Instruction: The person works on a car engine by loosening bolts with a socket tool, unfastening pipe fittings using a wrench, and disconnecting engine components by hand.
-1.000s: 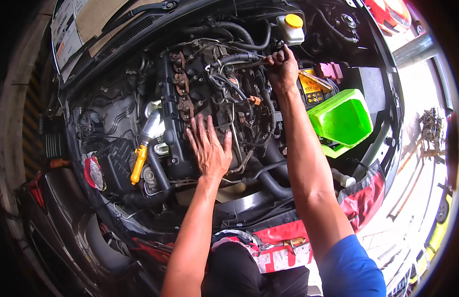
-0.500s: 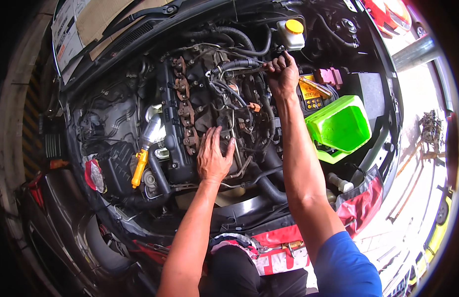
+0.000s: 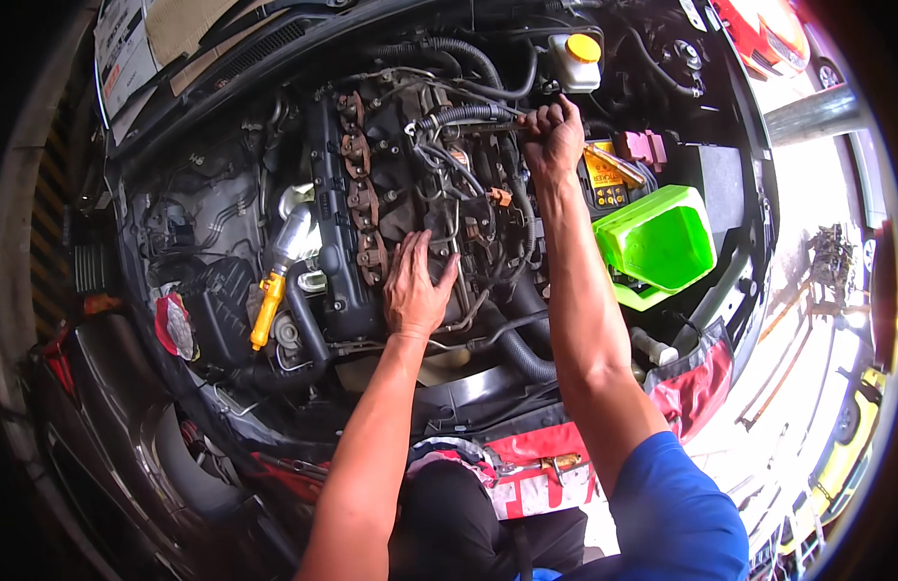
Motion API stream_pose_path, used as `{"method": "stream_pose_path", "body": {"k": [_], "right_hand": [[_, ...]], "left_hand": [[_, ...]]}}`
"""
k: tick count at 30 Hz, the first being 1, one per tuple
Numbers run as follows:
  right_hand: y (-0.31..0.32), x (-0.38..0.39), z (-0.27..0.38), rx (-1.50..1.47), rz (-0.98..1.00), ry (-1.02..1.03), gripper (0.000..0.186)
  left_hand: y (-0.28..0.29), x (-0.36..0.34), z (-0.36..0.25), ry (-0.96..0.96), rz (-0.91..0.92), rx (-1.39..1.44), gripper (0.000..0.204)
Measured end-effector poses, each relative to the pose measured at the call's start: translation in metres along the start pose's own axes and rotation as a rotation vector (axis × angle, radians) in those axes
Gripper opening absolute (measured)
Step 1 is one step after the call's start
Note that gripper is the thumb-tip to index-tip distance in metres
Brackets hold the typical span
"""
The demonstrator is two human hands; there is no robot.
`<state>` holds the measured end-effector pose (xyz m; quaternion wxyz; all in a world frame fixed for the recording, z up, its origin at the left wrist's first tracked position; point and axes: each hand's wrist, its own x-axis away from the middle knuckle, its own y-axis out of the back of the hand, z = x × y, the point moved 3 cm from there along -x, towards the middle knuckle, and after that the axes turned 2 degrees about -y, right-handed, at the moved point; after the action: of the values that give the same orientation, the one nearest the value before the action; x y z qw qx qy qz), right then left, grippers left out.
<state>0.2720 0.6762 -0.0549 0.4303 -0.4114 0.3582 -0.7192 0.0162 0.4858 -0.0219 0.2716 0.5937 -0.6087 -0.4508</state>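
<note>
My left hand (image 3: 417, 288) lies flat on the engine (image 3: 391, 194), its fingers pointing away and the thumb apart. It rests just right of a row of rusty brown rocker parts (image 3: 359, 184). Farther off and to the right, my right hand (image 3: 554, 133) is closed in a fist round the end of a wrench (image 3: 493, 128). The wrench is a thin metal bar reaching left from the fist over the engine, beside a ribbed black hose (image 3: 464, 114). Its far end is hidden among hoses and wires, so I cannot tell what it sits on.
A bright green cut-open container (image 3: 662, 242) stands right of my right forearm, near the battery (image 3: 609, 179). A white reservoir with a yellow cap (image 3: 577, 60) is beyond my right fist. A yellow-handled air tool (image 3: 268, 310) lies on the left. A red cover (image 3: 536, 443) drapes the front edge.
The whole view has shifted slightly. My right fist keeps its grip on the wrench, and my left hand stays flat at nearly the same place on the engine.
</note>
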Motion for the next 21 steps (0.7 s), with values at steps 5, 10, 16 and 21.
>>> {"method": "stream_pose_path", "body": {"k": [5, 10, 16, 21], "right_hand": [[-0.001, 0.0, 0.009, 0.035, 0.015, 0.078, 0.05], [-0.014, 0.022, -0.01, -0.022, -0.063, 0.162, 0.049], [-0.003, 0.038, -0.009, -0.015, -0.106, 0.187, 0.049], [-0.002, 0.04, -0.002, 0.009, -0.057, 0.19, 0.049]], "left_hand": [[-0.004, -0.001, -0.005, 0.021, 0.032, 0.039, 0.062], [0.005, -0.001, 0.001, 0.013, -0.01, 0.023, 0.062], [-0.004, 0.002, 0.0, -0.008, 0.0, 0.057, 0.064], [-0.003, 0.003, -0.004, 0.001, -0.001, 0.037, 0.069]]}}
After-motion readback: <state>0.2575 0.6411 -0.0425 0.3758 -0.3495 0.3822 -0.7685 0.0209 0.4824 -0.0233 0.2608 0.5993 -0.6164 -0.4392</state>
